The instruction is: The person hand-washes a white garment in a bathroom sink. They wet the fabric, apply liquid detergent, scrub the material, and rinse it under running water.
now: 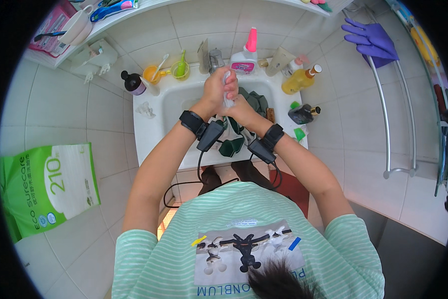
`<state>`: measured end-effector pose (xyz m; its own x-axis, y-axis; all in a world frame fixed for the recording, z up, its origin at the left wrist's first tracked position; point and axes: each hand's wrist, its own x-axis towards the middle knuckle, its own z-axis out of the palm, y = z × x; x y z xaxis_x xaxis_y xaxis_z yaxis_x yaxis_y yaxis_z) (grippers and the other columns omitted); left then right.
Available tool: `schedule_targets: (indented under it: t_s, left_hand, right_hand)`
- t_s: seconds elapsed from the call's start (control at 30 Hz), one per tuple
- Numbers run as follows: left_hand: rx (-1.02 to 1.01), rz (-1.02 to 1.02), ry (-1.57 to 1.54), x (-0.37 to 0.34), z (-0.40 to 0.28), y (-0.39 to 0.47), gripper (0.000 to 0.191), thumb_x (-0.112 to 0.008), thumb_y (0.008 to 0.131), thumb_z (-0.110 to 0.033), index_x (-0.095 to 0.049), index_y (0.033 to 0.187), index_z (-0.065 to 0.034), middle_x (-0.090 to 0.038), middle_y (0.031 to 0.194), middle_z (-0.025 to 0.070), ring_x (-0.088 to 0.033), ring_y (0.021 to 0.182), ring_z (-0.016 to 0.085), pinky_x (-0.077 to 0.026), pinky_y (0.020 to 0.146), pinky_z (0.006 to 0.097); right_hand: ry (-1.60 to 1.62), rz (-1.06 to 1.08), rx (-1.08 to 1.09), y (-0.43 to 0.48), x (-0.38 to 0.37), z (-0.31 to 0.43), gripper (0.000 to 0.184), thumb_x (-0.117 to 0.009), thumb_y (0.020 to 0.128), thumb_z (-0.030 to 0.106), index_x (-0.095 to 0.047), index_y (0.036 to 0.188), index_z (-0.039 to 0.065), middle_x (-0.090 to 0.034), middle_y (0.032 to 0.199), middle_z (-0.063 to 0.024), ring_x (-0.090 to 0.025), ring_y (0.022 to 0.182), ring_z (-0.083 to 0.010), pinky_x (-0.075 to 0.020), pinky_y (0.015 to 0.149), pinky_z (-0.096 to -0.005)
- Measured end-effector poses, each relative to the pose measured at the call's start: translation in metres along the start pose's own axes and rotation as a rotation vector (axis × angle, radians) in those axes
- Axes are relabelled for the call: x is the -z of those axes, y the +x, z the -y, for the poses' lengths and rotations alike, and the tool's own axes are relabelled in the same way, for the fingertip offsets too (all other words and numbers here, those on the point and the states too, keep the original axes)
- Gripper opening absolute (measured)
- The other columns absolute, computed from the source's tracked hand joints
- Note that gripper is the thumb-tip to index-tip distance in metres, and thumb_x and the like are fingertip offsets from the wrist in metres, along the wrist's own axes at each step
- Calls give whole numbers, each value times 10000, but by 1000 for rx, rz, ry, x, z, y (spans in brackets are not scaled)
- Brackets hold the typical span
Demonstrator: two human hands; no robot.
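Both hands meet over the white washbasin [171, 106], gripping one small bunched white cloth [228, 89]. My left hand [213, 89] is wrapped around its upper part, fingers curled. Just below and to the right, my right hand [239, 110] closes on its lower end. Most of the cloth is hidden inside the fists. Behind my right hand, a dark green cloth [255, 99] lies crumpled in the basin. A white and green cloth [233, 136] lies below my hands, over the basin's near side. Beside my right wrist is a brown block-like object [270, 114].
A pink-topped spray bottle [244, 59], a yellow pump bottle [298, 81] and two cups [151, 76] stand along the basin's back rim. A dark bottle [135, 83] is at left, another [302, 114] at right. Purple gloves [375, 41] hang on a metal rail [382, 112].
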<state>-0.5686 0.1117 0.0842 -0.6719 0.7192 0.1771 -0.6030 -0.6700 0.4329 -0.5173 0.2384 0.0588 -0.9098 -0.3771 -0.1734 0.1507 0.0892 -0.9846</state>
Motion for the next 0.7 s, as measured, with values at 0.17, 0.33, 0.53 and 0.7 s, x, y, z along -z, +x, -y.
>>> schedule_targets:
  t_s: [0.17, 0.33, 0.53, 0.7]
  left_hand:
    - [-95, -453, 637, -22, 4, -3, 290, -533, 1022, -311, -537, 878, -59, -497, 709, -13, -507, 652, 113, -433, 604, 244]
    - [-35, -376, 758, -25, 4, -7, 290, -532, 1027, -318, -545, 902, -56, -467, 690, -26, -466, 608, 95, -392, 559, 228]
    - [-104, -550, 413, -12, -2, -5, 382, -503, 1024, -405, -438, 767, -130, -348, 604, -42, -340, 506, 96, -307, 480, 260]
    - [-85, -541, 192, -18, -8, -4, 381, -478, 1028, -414, -440, 776, -132, -390, 622, -23, -395, 518, 136, -368, 510, 293]
  right_hand:
    - [301, 75, -125, -7, 10, 22, 319, -753, 741, 99, -638, 1030, 30, -677, 910, -44, -641, 897, -158, -485, 868, -301]
    - [166, 205, -95, -1, 6, 18, 278, -728, 751, 70, -631, 1009, 36, -670, 879, -52, -646, 794, -163, -505, 719, -306]
    - [-344, -150, 129, 8, -13, -9, 168, -719, 733, 93, -638, 843, -4, -653, 696, -116, -642, 645, -232, -513, 626, -371]
    - [-596, -209, 98, 5, -10, -4, 234, -719, 751, 157, -647, 897, -11, -672, 739, -128, -670, 734, -278, -525, 717, -389]
